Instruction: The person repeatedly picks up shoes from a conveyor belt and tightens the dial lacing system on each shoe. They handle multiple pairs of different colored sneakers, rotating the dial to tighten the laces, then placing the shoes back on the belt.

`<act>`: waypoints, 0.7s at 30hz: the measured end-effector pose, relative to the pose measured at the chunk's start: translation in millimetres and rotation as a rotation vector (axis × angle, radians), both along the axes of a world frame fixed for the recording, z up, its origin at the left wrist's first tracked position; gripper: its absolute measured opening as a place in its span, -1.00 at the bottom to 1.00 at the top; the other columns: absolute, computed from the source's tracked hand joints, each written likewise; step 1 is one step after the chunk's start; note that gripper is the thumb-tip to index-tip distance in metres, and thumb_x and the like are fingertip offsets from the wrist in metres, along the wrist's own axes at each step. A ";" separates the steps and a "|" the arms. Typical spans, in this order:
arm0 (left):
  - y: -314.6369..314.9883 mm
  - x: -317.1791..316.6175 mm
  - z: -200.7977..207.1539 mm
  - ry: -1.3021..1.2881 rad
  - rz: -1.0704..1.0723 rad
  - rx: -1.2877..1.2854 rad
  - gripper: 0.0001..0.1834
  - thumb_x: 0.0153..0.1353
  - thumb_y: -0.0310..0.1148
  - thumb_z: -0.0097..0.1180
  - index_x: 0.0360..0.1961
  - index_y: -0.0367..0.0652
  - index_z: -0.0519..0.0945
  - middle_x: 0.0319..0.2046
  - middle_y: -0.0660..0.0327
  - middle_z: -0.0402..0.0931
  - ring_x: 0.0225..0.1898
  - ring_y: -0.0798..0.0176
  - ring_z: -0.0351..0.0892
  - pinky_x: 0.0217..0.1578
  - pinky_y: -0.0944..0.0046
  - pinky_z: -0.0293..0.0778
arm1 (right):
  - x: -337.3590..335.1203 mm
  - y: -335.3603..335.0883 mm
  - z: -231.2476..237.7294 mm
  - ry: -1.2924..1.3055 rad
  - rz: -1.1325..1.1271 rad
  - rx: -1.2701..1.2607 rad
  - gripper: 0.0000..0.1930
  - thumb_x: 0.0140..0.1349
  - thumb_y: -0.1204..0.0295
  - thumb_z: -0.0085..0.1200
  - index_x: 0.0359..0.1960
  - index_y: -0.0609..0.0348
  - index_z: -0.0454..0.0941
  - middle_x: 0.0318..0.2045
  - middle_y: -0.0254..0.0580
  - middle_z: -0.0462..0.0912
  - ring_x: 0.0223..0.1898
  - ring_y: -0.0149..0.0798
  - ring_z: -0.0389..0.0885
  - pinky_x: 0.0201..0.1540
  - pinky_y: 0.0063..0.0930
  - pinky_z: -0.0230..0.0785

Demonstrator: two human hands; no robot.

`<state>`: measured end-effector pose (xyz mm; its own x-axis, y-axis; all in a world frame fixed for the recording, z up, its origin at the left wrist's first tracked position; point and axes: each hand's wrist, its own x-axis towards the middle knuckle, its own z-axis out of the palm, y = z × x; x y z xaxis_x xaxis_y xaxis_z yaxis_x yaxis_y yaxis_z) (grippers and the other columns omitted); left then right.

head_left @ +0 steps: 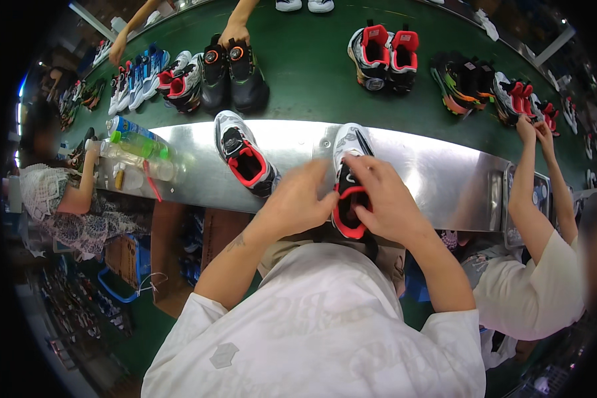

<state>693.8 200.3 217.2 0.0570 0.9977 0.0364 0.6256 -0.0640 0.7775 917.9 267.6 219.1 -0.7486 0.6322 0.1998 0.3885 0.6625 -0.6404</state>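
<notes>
A white, black and red sneaker (pixel 351 138) lies in front of me on the metal ledge, its toe pointing away. My right hand (pixel 391 202) grips it at the opening, fingers over the tongue and laces, thumb at the red collar. Just left of that shoe is my left hand (pixel 300 201), its fingers blurred but spread from the thumb, nothing visible between them. Whether it touches the shoe's side I cannot make out. A matching sneaker (pixel 231 138), with a round dial on its tongue, sits further left on the ledge.
Beyond the metal ledge (pixel 431 149) runs a green belt (pixel 305 73) with several shoe pairs. Another person's hand (pixel 235 32) touches black shoes (pixel 249 93). Bottles (pixel 136 142) and a red-handled tool (pixel 151 178) lie at left. At right, a co-worker's hands (pixel 536 127) handle red-lined sneakers (pixel 511 99).
</notes>
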 end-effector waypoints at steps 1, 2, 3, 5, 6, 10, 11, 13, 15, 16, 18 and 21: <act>2.9 3.2 4.5 0.014 -0.015 0.164 -0.51 0.17 -0.53 0.26 0.18 -0.32 0.63 -0.02 -0.16 0.72 -0.03 -0.19 0.74 0.00 -0.02 0.63 | 5.5 -3.8 -3.4 0.072 -0.071 0.029 -0.09 0.13 0.51 0.40 0.57 0.08 0.29 0.25 0.10 0.52 0.26 0.22 0.50 0.34 -0.02 0.44; 10.0 11.2 20.9 0.024 -0.033 0.328 -0.49 0.13 -0.55 0.24 0.17 -0.31 0.64 0.04 -0.16 0.70 0.05 -0.24 0.70 0.07 -0.04 0.61 | 9.5 -11.3 -8.7 0.056 -0.161 -0.042 -0.10 0.15 0.50 0.40 0.57 0.10 0.28 0.26 0.11 0.51 0.25 0.24 0.51 0.31 0.00 0.46; 14.4 20.6 23.8 0.013 -0.091 0.365 -0.49 0.09 -0.57 0.24 0.15 -0.30 0.65 0.07 -0.14 0.68 0.10 -0.26 0.67 0.11 -0.06 0.60 | 12.9 -18.7 -14.0 0.040 -0.245 -0.113 -0.11 0.17 0.48 0.41 0.56 0.11 0.28 0.27 0.13 0.50 0.25 0.26 0.52 0.28 0.02 0.49; 22.9 40.2 19.0 -0.028 -0.266 0.311 -0.50 0.04 -0.61 0.23 0.09 -0.28 0.68 0.10 -0.10 0.66 0.17 -0.27 0.61 0.17 -0.08 0.57 | 21.7 -29.6 -42.7 -0.042 -0.371 -0.171 -0.27 0.28 0.41 0.39 0.46 0.16 0.33 0.09 0.13 0.62 0.01 0.22 0.68 0.04 -0.01 0.58; 25.4 49.8 7.8 -0.057 -0.371 0.218 -0.52 0.02 -0.62 0.23 0.05 -0.27 0.70 0.10 -0.07 0.65 0.20 -0.27 0.59 0.19 -0.10 0.55 | 23.3 -31.0 -48.0 -0.004 -0.415 -0.339 -0.33 0.31 0.40 0.38 0.41 0.17 0.35 -0.02 0.08 0.64 -0.09 0.14 0.70 -0.04 -0.07 0.58; 26.8 62.4 -36.3 0.189 -0.243 0.472 -0.73 -0.02 -0.59 0.30 -0.22 -0.25 0.67 -0.08 0.03 0.63 0.09 -0.09 0.58 0.14 0.00 0.52 | 36.8 -37.8 -85.8 0.275 -0.541 -0.661 -0.60 0.42 0.41 0.32 0.17 0.19 0.43 -0.41 -0.15 0.66 -0.41 -0.29 0.69 -0.30 -0.38 0.51; 24.0 62.6 -33.6 0.241 -0.280 0.466 -0.73 -0.03 -0.55 0.30 -0.23 -0.27 0.66 -0.09 0.05 0.62 0.11 -0.08 0.56 0.17 0.02 0.49 | 35.7 -38.1 -86.0 0.297 -0.543 -0.689 -0.60 0.41 0.42 0.32 0.16 0.20 0.43 -0.39 -0.14 0.67 -0.39 -0.33 0.69 -0.30 -0.41 0.51; 22.3 67.9 -38.0 0.281 -0.339 0.463 -0.76 -0.03 -0.53 0.30 -0.26 -0.26 0.66 -0.08 0.05 0.61 0.11 -0.07 0.55 0.16 0.01 0.48 | 35.2 -46.5 -80.6 0.206 -0.517 -0.605 -0.65 0.39 0.48 0.28 0.11 0.23 0.44 -0.29 -0.04 0.73 -0.34 -0.24 0.76 -0.26 -0.34 0.56; 23.7 62.7 -37.7 0.226 -0.418 0.390 -0.60 -0.02 -0.61 0.27 -0.07 -0.32 0.65 0.01 0.01 0.61 0.16 -0.14 0.54 0.21 -0.06 0.49 | 30.7 -54.2 -47.7 0.123 -0.438 -0.495 -0.68 0.37 0.52 0.24 0.08 0.25 0.45 -0.29 -0.01 0.74 -0.31 -0.11 0.79 -0.22 -0.25 0.59; 21.9 59.0 -35.0 0.150 -0.328 0.444 -0.51 -0.03 -0.64 0.26 0.03 -0.31 0.62 0.06 -0.01 0.61 0.21 -0.18 0.51 0.23 -0.07 0.48 | 29.3 -54.4 -32.5 0.084 -0.396 -0.440 -0.69 0.36 0.54 0.23 0.07 0.26 0.46 -0.29 0.01 0.75 -0.30 -0.05 0.80 -0.20 -0.21 0.61; 15.0 52.8 -29.0 -0.004 -0.152 0.549 -0.32 -0.03 -0.70 0.25 0.23 -0.31 0.56 0.15 -0.05 0.60 0.31 -0.26 0.47 0.29 -0.09 0.48 | 43.3 -43.3 -11.9 -0.031 -0.322 -0.521 -0.79 0.40 0.52 0.11 0.02 0.27 0.55 -0.27 0.05 0.76 -0.23 0.08 0.81 -0.11 -0.10 0.63; -6.8 56.4 -52.6 -0.156 0.189 0.381 -0.18 0.02 -0.67 0.36 0.39 -0.29 0.44 0.15 -0.17 0.63 0.24 -0.35 0.59 0.22 -0.06 0.58 | 49.6 -14.6 8.2 -0.149 -0.225 -0.265 -0.77 0.46 0.51 -0.02 0.02 0.23 0.65 -0.19 0.10 0.74 -0.19 0.13 0.79 -0.05 -0.09 0.62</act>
<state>750.2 193.6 164.6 -0.1602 0.9037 0.3970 0.5314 -0.2600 0.8062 967.5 253.0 227.3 -0.5939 0.7991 -0.0934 0.6071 0.3690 -0.7037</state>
